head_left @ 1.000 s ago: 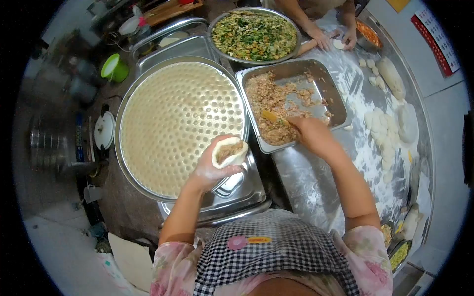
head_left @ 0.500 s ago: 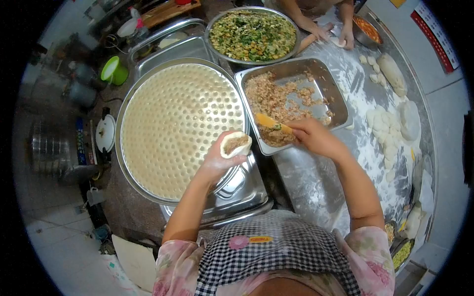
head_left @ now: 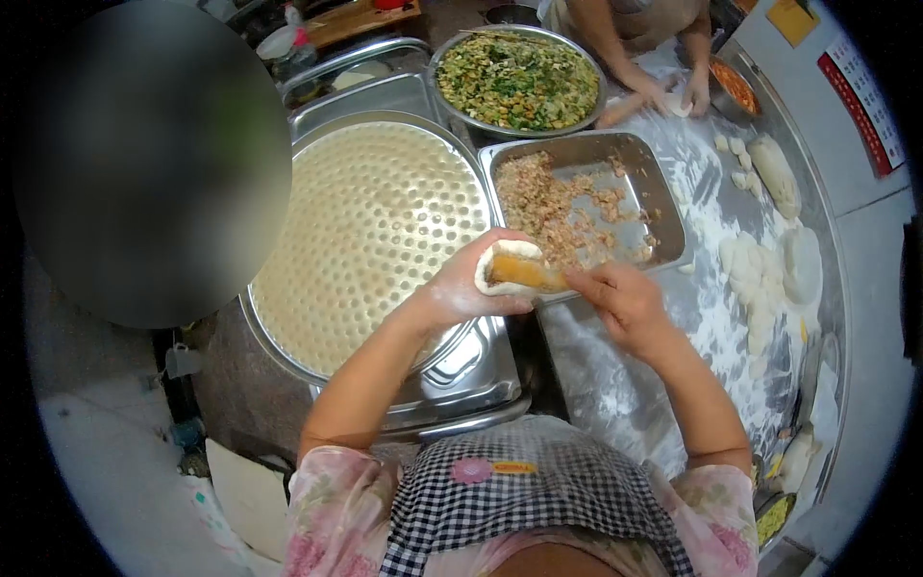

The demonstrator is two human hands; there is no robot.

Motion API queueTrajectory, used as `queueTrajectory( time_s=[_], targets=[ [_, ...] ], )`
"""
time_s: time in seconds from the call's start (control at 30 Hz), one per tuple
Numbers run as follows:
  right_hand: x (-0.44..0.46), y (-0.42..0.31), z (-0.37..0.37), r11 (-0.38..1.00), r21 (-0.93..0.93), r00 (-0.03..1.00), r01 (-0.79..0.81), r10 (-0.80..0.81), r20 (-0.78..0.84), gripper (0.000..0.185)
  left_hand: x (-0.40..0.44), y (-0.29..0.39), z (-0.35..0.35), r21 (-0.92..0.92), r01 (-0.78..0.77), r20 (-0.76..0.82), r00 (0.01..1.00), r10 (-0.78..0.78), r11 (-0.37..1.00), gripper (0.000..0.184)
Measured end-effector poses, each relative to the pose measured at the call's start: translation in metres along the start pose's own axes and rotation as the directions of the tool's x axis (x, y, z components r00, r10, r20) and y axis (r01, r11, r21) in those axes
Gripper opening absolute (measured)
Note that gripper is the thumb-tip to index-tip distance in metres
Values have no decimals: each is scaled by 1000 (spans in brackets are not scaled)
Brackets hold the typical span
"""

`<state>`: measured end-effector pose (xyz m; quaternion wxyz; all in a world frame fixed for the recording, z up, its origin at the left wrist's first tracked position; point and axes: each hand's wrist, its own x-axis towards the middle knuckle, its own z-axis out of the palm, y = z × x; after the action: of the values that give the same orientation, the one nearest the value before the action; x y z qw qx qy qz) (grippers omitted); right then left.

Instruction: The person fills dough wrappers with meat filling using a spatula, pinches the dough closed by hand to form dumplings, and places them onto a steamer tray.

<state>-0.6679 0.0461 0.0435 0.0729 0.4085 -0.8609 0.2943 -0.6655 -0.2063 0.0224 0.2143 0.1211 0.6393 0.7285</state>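
My left hand (head_left: 460, 285) is cupped around a round dough wrapper (head_left: 496, 248), above the near right edge of a large perforated steamer tray (head_left: 361, 240). Gripped in my right hand (head_left: 627, 304) is a yellow spatula (head_left: 519, 273), its flat blade pressed into the wrapper. The blade hides most of the filling in the dough. Just beyond my hands, a rectangular steel pan (head_left: 663, 207) holds minced filling (head_left: 538, 207), with part of its bottom showing.
A steel bowl of chopped green and yellow filling (head_left: 519, 82) stands behind the pan. To the right, dough pieces (head_left: 748, 269) and a dough roll (head_left: 775, 178) lie on the floured table (head_left: 615, 375). At the back, another person's hands (head_left: 673, 96) work beside a rolling pin (head_left: 625, 110).
The spatula has moved left from the pan into the dough wrapper, carried by my right hand. My left hand has shifted right and slightly up. A grey blur now covers the upper left.
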Motion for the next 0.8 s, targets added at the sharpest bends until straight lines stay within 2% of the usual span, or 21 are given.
queueTrajectory(
  time_s=[0.07, 0.17, 0.2, 0.27, 0.3, 0.37, 0.4, 0.47, 0.53, 0.57, 0.6, 0.63, 0.67, 0.7, 0.77, 0.8],
  targets=[
    [2, -1, 2, 999, -5, 999, 39, -39, 7, 46, -2, 9, -1, 138, -33, 16, 999, 32, 990, 59],
    [11, -8, -9, 997, 32, 978, -72, 64, 198, 42, -5, 11, -4, 234, -46, 48, 998, 36, 971, 52],
    [15, -11, -17, 985, 129, 970, -114, 82, 229, 40, -6, 11, -6, 248, -45, 57, 998, 32, 968, 49],
    [26, -17, -30, 930, 311, 950, -198, 103, 296, 36, -9, 9, -6, 167, -39, 24, 999, 36, 985, 46],
    [27, -19, -29, 882, 352, 928, -314, 207, 310, 36, -11, 7, -6, 125, -40, 5, 999, 40, 991, 44],
    [26, -26, -24, 736, 424, 845, -527, 402, 353, 36, -15, 2, -6, -117, -22, -22, 1000, 19, 993, 42],
    [26, -30, -16, 682, 514, 854, -520, 423, 303, 35, -17, 1, -6, -236, -15, -31, 999, 8, 972, 42],
    [28, -38, 10, 564, 677, 858, -473, 470, 207, 35, -20, 1, 0, -346, -93, -72, 995, 72, 934, 39],
    [33, -45, 32, 599, 713, 887, -365, 457, 70, 31, -21, -1, 8, -439, -207, -111, 978, 176, 874, 39],
    [37, -49, 38, 615, 726, 895, -307, 445, 2, 28, -23, 1, 9, -446, -209, -135, 977, 165, 870, 41],
    [40, -54, 36, 671, 670, 905, -317, 425, 2, 27, -26, 3, 9, -456, -208, -160, 976, 151, 865, 43],
    [45, -58, 35, 800, 559, 941, -218, 325, -99, 28, -30, 4, 10, -468, -207, -185, 974, 133, 859, 46],
    [51, -61, 34, 898, 426, 961, -112, 206, -183, 28, -31, -3, 9, -413, -191, -258, 962, 87, 890, 56],
    [56, -62, 35, 961, 275, 967, -3, 73, -246, 29, -33, -2, 10, -440, -168, -279, 959, 44, 882, 57],
    [60, -51, 36, 972, 234, 974, 37, 18, -225, 30, -37, 6, 13, -494, -127, -316, 948, -42, 860, 60],
    [61, -48, 38, 975, 216, 977, 56, -9, -214, 31, -40, 7, 14, -541, -122, -251, 968, -21, 832, 73]
  ],
)
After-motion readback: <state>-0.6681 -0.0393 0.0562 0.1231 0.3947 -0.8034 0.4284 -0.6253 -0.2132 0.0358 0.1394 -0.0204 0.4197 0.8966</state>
